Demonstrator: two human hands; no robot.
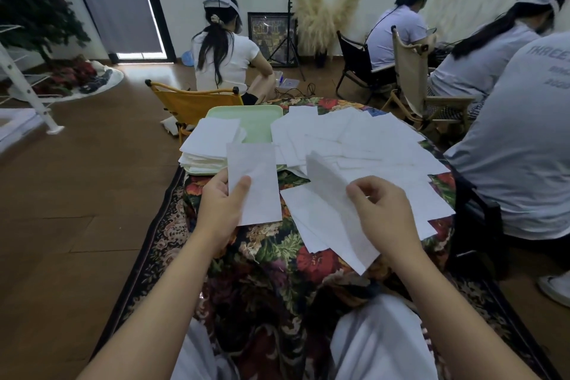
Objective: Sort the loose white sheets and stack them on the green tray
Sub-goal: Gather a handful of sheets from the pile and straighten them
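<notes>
White sheet (256, 182) in left hand (223, 203); right hand (382, 210) pinching another sheet (336, 213).

A low table draped in a dark floral cloth (277, 244) carries a pale green tray (262, 123) at its far left and loose white sheets (354, 145) scattered across its right side.

- Home living room used as a recording spot: wood floor (77, 194), patterned rug (154, 241), floral-cloth table (277, 256).
- Decor: pampas grass (324, 12), framed picture (268, 31), Christmas tree (30, 3).
- Folding chairs (197, 105), light stand (289, 25), seated people wearing head cameras (222, 49).
</notes>
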